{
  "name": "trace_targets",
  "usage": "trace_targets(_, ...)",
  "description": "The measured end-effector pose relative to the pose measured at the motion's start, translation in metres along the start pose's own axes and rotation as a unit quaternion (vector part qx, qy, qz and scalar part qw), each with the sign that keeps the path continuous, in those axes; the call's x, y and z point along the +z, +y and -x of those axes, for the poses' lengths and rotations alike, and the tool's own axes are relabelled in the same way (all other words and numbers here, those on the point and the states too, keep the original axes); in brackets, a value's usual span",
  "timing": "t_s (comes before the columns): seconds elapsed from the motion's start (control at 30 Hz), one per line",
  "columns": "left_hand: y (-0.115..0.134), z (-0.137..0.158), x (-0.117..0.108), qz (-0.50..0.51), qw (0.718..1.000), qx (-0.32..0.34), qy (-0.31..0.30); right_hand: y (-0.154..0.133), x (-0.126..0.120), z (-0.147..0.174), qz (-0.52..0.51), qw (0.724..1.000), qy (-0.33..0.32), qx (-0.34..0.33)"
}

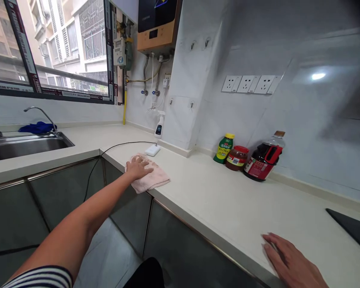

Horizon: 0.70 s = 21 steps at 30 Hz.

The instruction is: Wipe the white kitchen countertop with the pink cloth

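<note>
Resting on the pink cloth (pixel 152 181), left hand (pixel 137 168) shows fingers spread; right hand (pixel 292 260), well right of the cloth, shows thumb and fingers slightly apart.

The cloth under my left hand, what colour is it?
The cloth is pale pink; it shows in the head view, the only one here.

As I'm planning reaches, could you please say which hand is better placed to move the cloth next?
Likely the left hand, resting on the pink cloth; the right hand is well away.
</note>
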<state>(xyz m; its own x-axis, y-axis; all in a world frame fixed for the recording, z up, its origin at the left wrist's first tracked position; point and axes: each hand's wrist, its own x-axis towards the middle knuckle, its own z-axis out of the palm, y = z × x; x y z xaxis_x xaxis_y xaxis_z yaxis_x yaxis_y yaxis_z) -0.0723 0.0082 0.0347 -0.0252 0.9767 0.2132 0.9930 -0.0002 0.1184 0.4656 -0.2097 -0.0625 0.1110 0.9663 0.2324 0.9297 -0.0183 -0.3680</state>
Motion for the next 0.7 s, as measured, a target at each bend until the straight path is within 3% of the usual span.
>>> trace_targets(0.1,0.008,0.011,0.001,-0.009,0.999,-0.018,0.026,-0.003,0.001,0.000,0.013,1.000,0.004,-0.011)
trace_targets(0.2,0.037,0.037,0.010,-0.018,0.998,0.002,0.053,-0.005,0.003,0.000,0.018,1.000,0.001,-0.005)
trace_targets(0.37,0.116,0.101,0.035,0.024,0.976,0.169,0.138,-0.005,0.005,0.003,0.013,1.000,0.016,-0.024)
trace_targets(0.53,0.200,0.154,0.050,0.097,0.920,0.351,0.143,-0.003,0.003,0.003,-0.001,0.998,0.047,-0.047)
trace_targets(0.7,0.248,0.176,0.053,0.092,0.863,0.469,0.166,0.012,0.006,-0.005,0.001,0.999,0.043,-0.027)
